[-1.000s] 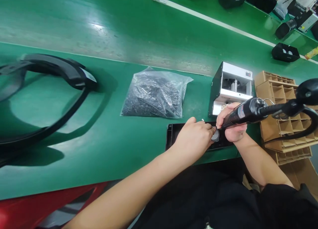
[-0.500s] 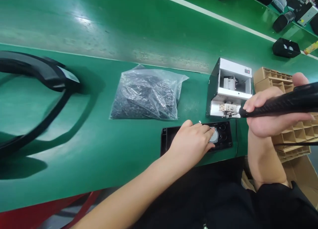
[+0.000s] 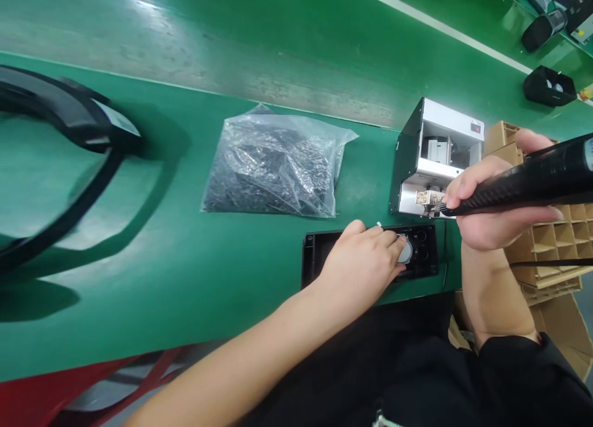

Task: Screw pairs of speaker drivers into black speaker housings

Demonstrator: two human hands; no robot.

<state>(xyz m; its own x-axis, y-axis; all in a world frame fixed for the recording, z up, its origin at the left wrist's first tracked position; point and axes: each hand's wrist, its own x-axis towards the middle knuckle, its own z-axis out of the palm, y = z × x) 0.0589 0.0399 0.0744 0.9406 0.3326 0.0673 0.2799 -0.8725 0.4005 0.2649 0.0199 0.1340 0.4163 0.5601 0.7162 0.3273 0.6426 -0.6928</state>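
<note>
The right hand (image 3: 488,226) has its fingers wrapped round a black handheld tool (image 3: 532,178), its tip right at the front of the silver-and-black machine (image 3: 453,117)! Over to the left, the left hand (image 3: 364,257) lies across the black casing (image 3: 428,265) at the bench's near side, fingertips at a round grey part (image 3: 406,253); whether they pinch it, can't tell. Farther left, a filled plastic bag (image 3: 278,167); at right, cardboard dividers (image 3: 558,238).
</note>
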